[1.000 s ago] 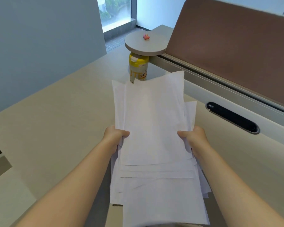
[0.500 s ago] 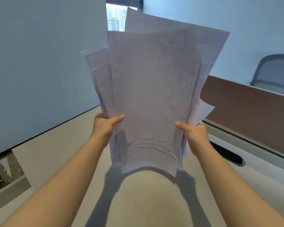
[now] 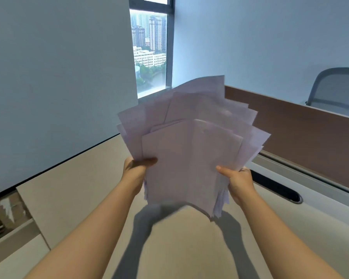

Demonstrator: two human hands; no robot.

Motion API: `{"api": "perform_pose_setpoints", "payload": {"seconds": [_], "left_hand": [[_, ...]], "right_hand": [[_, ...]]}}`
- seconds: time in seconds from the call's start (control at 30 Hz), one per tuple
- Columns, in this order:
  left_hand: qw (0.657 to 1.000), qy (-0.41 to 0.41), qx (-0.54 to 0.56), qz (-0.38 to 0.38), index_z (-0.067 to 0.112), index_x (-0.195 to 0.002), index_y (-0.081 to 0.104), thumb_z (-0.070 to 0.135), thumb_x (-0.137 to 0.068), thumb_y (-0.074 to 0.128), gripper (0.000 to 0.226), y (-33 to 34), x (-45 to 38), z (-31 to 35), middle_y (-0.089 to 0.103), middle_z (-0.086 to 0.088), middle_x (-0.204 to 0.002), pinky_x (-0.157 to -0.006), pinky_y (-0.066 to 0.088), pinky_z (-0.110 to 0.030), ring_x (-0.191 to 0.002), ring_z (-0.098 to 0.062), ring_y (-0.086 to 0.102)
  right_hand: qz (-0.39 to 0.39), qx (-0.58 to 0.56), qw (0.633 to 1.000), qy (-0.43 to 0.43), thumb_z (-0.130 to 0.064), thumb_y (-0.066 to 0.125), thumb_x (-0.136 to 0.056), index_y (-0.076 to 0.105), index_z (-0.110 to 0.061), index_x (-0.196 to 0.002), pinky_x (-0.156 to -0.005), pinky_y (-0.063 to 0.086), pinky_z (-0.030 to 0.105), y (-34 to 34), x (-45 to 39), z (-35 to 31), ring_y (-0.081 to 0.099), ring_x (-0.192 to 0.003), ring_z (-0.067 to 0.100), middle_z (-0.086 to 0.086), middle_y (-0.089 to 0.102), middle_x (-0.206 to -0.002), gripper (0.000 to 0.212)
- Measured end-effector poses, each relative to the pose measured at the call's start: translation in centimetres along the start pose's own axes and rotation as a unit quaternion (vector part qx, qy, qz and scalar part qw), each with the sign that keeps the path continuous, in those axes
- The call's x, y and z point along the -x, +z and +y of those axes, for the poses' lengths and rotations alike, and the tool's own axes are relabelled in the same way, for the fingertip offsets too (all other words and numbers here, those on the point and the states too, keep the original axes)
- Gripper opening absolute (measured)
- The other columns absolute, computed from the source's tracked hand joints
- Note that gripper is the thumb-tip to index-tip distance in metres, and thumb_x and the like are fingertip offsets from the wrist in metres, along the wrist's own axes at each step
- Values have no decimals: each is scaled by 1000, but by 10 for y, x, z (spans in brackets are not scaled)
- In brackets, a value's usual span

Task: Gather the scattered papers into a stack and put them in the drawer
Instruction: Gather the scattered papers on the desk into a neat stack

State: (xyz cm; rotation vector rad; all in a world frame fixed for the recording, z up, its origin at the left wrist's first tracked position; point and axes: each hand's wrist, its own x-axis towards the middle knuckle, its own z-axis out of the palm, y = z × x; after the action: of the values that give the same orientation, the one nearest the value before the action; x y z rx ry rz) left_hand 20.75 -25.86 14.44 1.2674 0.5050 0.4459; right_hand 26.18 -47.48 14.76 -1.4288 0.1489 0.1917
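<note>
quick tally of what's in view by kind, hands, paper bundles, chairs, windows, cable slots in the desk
hands: 2, left hand and right hand
paper bundles: 1, the fanned papers held in both hands; sheets too overlapped to count
chairs: 1, grey chair
windows: 1, window
cable slots: 1, cable slot
total: 6

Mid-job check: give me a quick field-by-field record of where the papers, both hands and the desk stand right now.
papers: one loose bundle of white sheets, held upright above the desk, top edges fanned and uneven
left hand: gripping the bundle's left edge, thumb on the front sheet
right hand: gripping the bundle's right edge, thumb on the front sheet
desk: beige top, shadow of arms and papers falling on it
cable slot: dark oval opening in the desk, right of the bundle
drawer: not visible in this view
stack state: gathered but not squared
</note>
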Motion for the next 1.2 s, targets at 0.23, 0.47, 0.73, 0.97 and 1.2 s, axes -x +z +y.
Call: {"api": "perform_pose_setpoints", "payload": {"seconds": [0.23, 0.47, 0.73, 0.97, 1.2], "left_hand": [[993, 53, -31, -103, 12, -85, 67, 12, -35, 77, 51, -20, -17, 29, 76, 9, -69, -65, 57, -19, -73, -13, 69], [989, 35, -29, -139, 17, -78, 66, -13, -70, 64, 31, 12, -28, 31, 73, 12, -57, -77, 55, -31, -74, -18, 65], [977, 45, -61, -201, 21, -86, 65, -4, -64, 70, 33, -7, -58, 42, 75, 16, -65, -59, 56, -12, -62, 2, 70], [977, 10, -57, -205, 17, -84, 68, -6, -61, 74, 34, 4, -64, 18, 75, 11, -66, -63, 57, -19, -67, -7, 71], [980, 47, -9, -192, 15, -75, 65, -9, -64, 68, 27, 11, -79, 43, 72, 12, -53, -52, 54, -15, -54, -4, 67]], "right_hand": [[-68, 32, 994, -84, 8, 78, -46, 70, -12, -67, -73, 51, 32, -17, -10, -21, 67, -67, 13, -7, 73, -61, 30], [-61, 29, 993, -96, 13, 67, -70, 60, -15, -72, -69, 50, 24, 14, -13, -26, 59, -70, 14, 0, 64, -73, 28], [-109, 44, 987, -108, 5, 71, -61, 63, -20, -84, -76, 52, 28, -4, -27, -39, 66, -76, 12, -10, 73, -73, 35], [-66, 40, 994, -80, 10, 64, -73, 63, -12, -85, -72, 51, 26, 16, -29, -26, 61, -76, 17, 2, 64, -81, 25], [-55, 20, 989, -139, 9, 64, -75, 61, -18, -78, -69, 55, 25, 18, -37, -52, 64, -71, 12, -5, 70, -71, 27]]}}
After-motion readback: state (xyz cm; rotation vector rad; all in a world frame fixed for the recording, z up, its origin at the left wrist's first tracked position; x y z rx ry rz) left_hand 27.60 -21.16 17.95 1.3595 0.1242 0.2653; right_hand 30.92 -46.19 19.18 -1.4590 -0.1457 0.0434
